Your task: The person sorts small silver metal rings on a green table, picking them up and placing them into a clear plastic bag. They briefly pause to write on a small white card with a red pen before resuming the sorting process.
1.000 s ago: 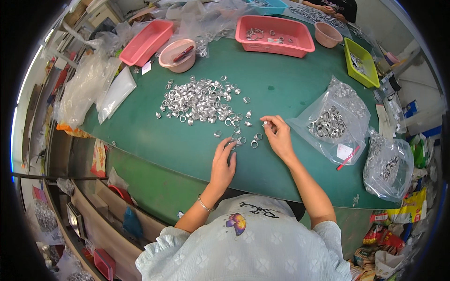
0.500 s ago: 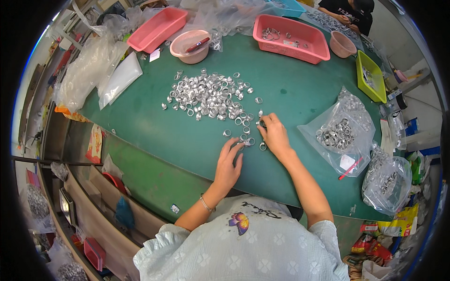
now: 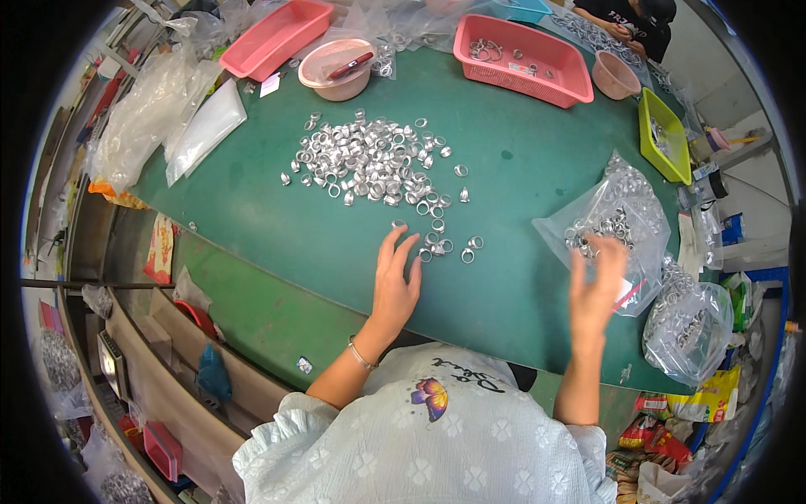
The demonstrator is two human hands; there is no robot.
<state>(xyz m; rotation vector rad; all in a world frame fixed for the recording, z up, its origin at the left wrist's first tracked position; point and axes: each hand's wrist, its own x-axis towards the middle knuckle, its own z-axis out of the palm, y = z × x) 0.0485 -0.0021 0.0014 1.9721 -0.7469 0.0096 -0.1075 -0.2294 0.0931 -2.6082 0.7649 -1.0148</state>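
A heap of silver metal rings [image 3: 369,155] lies on the green tabletop in front of me. My left hand [image 3: 393,281] is open at the near side of the heap. Its fingertips touch or nearly touch a single ring [image 3: 398,224]. To its right sits a small cluster of rings [image 3: 435,246], with a few loose ones beside it. My right hand [image 3: 598,277], blurred by motion, is over a clear plastic bag [image 3: 554,227] holding more rings. Its fingers look spread apart, and I see nothing between them.
Pink baskets [image 3: 525,80], a pale pink bowl [image 3: 336,84] with a red-handled tool, and a yellow-green basket [image 3: 651,143] line the far side. Another filled bag [image 3: 688,323] lies at the right edge. Plastic sheets [image 3: 206,130] are at left. A person [image 3: 634,29] sits far right.
My right hand has swung right from the loose rings to over the bag. My left hand has shifted left and up, from the small cluster to a single ring.
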